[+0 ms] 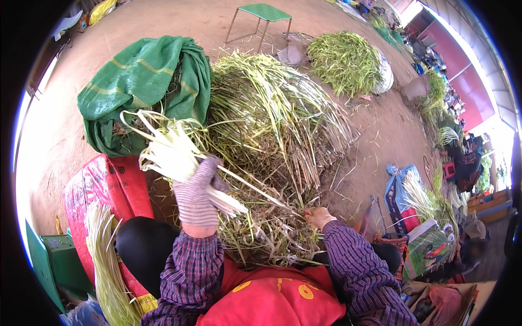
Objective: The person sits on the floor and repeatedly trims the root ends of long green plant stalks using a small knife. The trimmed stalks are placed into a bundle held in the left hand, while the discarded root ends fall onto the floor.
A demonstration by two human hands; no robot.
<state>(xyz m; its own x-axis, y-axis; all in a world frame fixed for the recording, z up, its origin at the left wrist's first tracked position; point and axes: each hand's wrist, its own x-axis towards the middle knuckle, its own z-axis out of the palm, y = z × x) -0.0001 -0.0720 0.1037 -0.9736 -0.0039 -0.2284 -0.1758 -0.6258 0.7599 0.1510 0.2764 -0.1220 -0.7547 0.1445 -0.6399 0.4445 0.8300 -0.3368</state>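
My left hand (197, 191), in a striped knit glove, grips a bundle of pale, peeled leafy stalks (173, 153) that look like garlic shoots. Their leafy tops point up and left, and the cut-looking white ends stick out below my fist. From that hand one long thin stalk (253, 185) runs down to the right. My right hand (319, 218), ungloved, pinches its far end. Beneath both hands lies a heap of dry husks and leaf scraps (281, 240). Just beyond is a large pile of unpeeled green stalks (269, 102) with brownish lower ends.
A green woven sack (138, 77) stands at the upper left. Pale stalks (102, 265) lie on a red bag (89, 183) by my left knee. Farther off are a green-topped stool (265, 12) and another green heap (346, 61). Bags and people line the right.
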